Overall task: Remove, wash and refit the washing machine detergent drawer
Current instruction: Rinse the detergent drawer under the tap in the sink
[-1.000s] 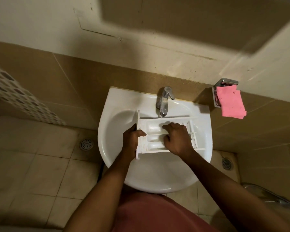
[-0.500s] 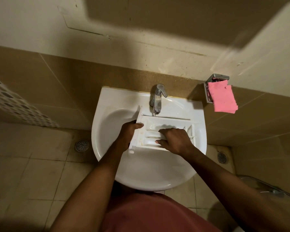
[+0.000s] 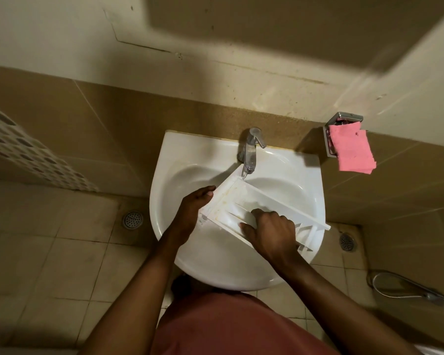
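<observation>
The white plastic detergent drawer point(image 3: 244, 198) lies tilted over the white sink point(image 3: 180, 175), its upper left corner just under the spout of the chrome tap point(image 3: 250, 149). My left hand point(image 3: 194, 208) grips the drawer's front panel at the left end. My right hand point(image 3: 269, 233) lies over the middle compartments with curled fingers pressed into them, hiding that part of the drawer. I cannot tell whether water runs from the tap.
A pink cloth point(image 3: 351, 152) hangs from a metal holder point(image 3: 341, 124) on the wall at the right. Floor drains point(image 3: 131, 219) sit on the tiled floor either side of the sink. A hose with a spray head point(image 3: 405, 290) lies at lower right.
The drawer has turned from lying level across the basin to slanting, its left end raised toward the tap. My right hand has slid down along the compartments.
</observation>
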